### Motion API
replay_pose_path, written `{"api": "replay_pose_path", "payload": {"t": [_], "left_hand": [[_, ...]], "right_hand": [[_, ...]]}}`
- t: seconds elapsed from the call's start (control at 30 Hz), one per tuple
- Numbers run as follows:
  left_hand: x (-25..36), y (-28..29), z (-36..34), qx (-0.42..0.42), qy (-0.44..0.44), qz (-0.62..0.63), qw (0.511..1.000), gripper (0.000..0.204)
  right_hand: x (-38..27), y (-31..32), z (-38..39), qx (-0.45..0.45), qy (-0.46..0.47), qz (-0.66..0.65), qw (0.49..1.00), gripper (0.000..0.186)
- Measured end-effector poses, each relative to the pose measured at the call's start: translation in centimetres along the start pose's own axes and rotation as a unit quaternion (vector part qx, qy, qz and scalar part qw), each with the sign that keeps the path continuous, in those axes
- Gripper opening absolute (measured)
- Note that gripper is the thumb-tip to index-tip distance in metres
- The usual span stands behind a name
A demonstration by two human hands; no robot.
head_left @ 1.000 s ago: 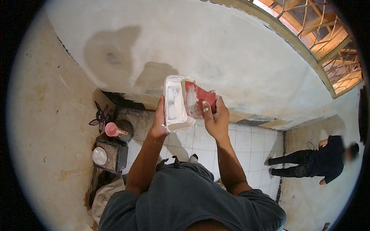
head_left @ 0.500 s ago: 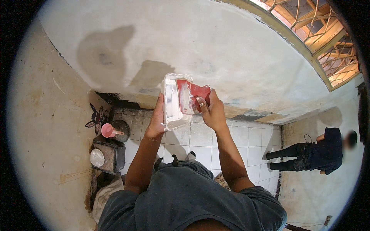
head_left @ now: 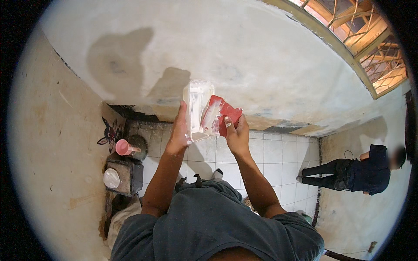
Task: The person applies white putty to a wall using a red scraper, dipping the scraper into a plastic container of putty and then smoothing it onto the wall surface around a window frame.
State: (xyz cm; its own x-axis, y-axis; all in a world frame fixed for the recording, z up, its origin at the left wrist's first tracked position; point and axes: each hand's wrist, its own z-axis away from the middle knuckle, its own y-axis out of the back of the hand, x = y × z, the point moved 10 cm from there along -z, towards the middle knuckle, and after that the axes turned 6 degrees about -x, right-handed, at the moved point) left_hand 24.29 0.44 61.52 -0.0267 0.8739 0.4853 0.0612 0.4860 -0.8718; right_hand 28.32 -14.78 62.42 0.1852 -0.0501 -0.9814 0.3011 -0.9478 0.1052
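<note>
My left hand (head_left: 179, 130) grips a clear plastic tub (head_left: 187, 93) by its left side, holding it tilted in front of the wall. White paste (head_left: 197, 102) coats the tub's inside. In my right hand (head_left: 237, 135) is a red flat scraper (head_left: 230, 114), pinched between thumb and fingers. White paste is smeared over the scraper's left part, which rests at the tub's right edge. Some white paste sticks to my right thumb. The fingers behind the tub are hidden.
A patchy pale wall (head_left: 244, 52) stands ahead, with a barred window (head_left: 370, 43) at upper right. At left are a dark box (head_left: 130, 174) with a white round lid (head_left: 111, 178) and a pink dipper (head_left: 124, 148). Another person (head_left: 368, 169) stands at right on the tiled floor (head_left: 270, 151).
The red scraper has moved slightly down and right, from over the tub's inside toward its right edge. The tub has tilted a little. The other person has shifted their legs.
</note>
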Motion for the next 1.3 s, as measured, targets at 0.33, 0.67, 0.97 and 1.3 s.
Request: {"api": "replay_pose_path", "payload": {"t": [0.33,0.67,0.97,1.3], "left_hand": [[-1.0,1.2,0.1,0.049,0.003,-0.035,0.998,0.071],[-1.6,1.3,-0.2,0.04,-0.015,0.031,0.999,0.065],[-3.2,1.1,-0.8,0.051,-0.011,-0.011,0.999,0.067],[-3.6,3.0,1.1,0.128,-0.001,0.007,0.992,0.06]], "right_hand": [[2.6,0.1,0.4,0.017,-0.059,-0.024,0.998,0.018],[2.1,0.3,0.5,0.036,-0.029,-0.039,0.998,0.018],[0.4,-0.3,0.6,-0.001,-0.07,-0.05,0.996,0.015],[2.9,-1.6,1.5,0.014,-0.143,-0.323,0.935,0.015]]}}
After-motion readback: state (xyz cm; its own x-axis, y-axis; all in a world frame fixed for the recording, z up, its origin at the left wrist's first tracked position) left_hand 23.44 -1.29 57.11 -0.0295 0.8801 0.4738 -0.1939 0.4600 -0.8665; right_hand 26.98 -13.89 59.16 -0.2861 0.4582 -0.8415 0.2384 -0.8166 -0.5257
